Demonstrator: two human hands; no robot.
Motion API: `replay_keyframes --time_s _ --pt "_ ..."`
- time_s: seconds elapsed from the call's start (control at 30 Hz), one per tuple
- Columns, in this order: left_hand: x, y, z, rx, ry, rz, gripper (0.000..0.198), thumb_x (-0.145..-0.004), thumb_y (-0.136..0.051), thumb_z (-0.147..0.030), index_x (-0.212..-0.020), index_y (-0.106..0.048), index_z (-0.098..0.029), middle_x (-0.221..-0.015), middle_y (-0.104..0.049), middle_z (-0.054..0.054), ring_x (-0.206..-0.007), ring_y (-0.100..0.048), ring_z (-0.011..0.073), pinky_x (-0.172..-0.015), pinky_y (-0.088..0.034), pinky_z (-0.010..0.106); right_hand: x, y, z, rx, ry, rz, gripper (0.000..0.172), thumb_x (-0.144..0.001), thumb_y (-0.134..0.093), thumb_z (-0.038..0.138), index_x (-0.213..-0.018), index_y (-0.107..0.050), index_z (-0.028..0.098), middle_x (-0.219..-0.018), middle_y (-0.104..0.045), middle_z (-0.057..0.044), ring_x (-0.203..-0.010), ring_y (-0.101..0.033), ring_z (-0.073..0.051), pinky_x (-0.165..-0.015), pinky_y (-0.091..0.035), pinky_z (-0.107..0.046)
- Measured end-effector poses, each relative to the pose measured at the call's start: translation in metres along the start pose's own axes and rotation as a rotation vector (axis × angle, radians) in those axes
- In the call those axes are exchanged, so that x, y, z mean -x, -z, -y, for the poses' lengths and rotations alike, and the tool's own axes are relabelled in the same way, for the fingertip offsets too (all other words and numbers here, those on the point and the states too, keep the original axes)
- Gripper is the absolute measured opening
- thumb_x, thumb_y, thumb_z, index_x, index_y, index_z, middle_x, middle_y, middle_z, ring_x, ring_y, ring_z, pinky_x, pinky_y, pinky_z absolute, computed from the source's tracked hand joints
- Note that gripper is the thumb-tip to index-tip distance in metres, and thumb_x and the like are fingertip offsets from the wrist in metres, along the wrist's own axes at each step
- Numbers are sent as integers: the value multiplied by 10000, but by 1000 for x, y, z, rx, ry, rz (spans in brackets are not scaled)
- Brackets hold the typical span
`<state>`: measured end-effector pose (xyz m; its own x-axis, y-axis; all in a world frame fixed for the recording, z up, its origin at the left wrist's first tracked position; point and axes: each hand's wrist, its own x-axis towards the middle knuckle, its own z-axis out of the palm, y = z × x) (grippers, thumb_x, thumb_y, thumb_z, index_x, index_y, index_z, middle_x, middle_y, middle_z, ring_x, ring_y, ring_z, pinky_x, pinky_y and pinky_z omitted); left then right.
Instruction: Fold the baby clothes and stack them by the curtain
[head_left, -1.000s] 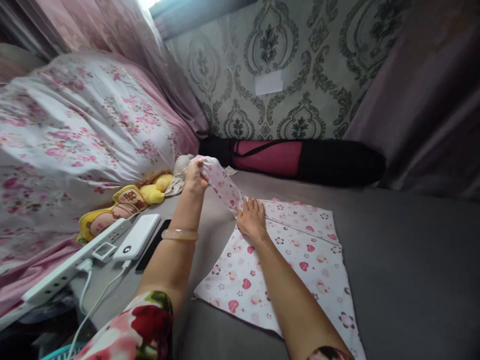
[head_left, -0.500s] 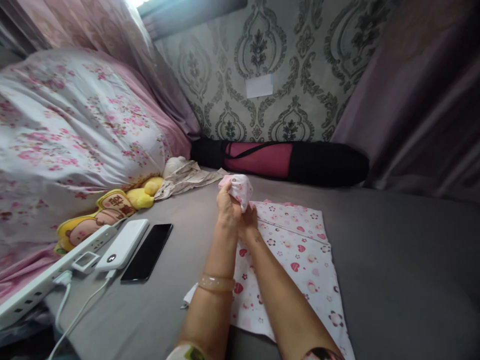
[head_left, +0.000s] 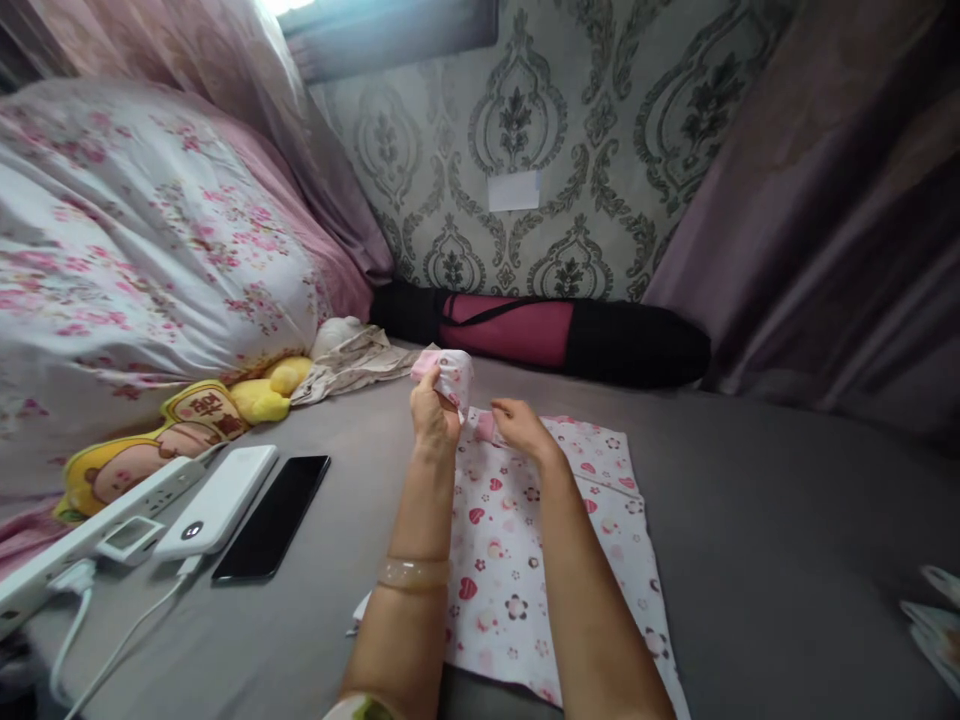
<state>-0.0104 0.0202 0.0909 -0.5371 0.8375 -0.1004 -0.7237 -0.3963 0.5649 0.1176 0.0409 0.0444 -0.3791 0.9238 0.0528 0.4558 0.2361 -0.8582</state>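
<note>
A white cloth [head_left: 517, 560] printed with pink hearts and flowers lies spread on the grey surface, under and between my forearms. At its far left, my left hand [head_left: 435, 415] grips a bunched, folded piece of the same printed fabric [head_left: 454, 375], raised off the surface, with a pink edge showing by the thumb. To the right of it, my right hand [head_left: 519, 425] is closed with its fingers curled, close over a pink patch [head_left: 485, 426] of the cloth. Whether its fingertips pinch the fabric is hidden.
A black phone [head_left: 274, 518], a white power bank [head_left: 219, 500] with a cable and a power strip [head_left: 97, 545] lie at left. Behind them sit a yellow plush toy [head_left: 127, 465] and a beige cloth [head_left: 356, 362]. A black and dark pink long bag [head_left: 510, 328] lies along the wall.
My right hand has moved right, away from my left hand, uncovering the pink patch. My left hand still holds the bunched fabric. The view has shifted slightly to the right.
</note>
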Motion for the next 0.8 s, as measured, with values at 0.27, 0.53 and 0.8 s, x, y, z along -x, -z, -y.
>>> replay_keyframes --time_s 0.27,0.53,0.8 --pt "28 -11 52 -451 -97 169 288 -771 -666 -369 -967 -552 -192 -874 -647 9 -798 -634 146 -771 -488 275 25 62 19 -801 -387 -20 663 -971 -180 620 -1094 -571 99 -982 -695 -192 -736 -699 -220 -679 -581 -382" --pt "42 -7 56 -828 14 494 380 -909 -477 -541 -929 -628 -192 -1116 -667 114 -1102 -595 234 -967 -433 364 34 76 -21 -812 -509 -175 674 -906 -237 734 -968 -603 171 -813 -710 -110 -782 -704 -220 -719 -592 -408" --pt "-7 33 30 -1021 -105 171 66 -816 -550 -196 -849 -608 -196 -927 -693 77 -961 -626 210 -944 -442 374 32 68 -43 -364 -562 -376 143 -818 -682 255 -870 -648 126 -728 -704 -73 -672 -688 -180 -629 -586 -299"
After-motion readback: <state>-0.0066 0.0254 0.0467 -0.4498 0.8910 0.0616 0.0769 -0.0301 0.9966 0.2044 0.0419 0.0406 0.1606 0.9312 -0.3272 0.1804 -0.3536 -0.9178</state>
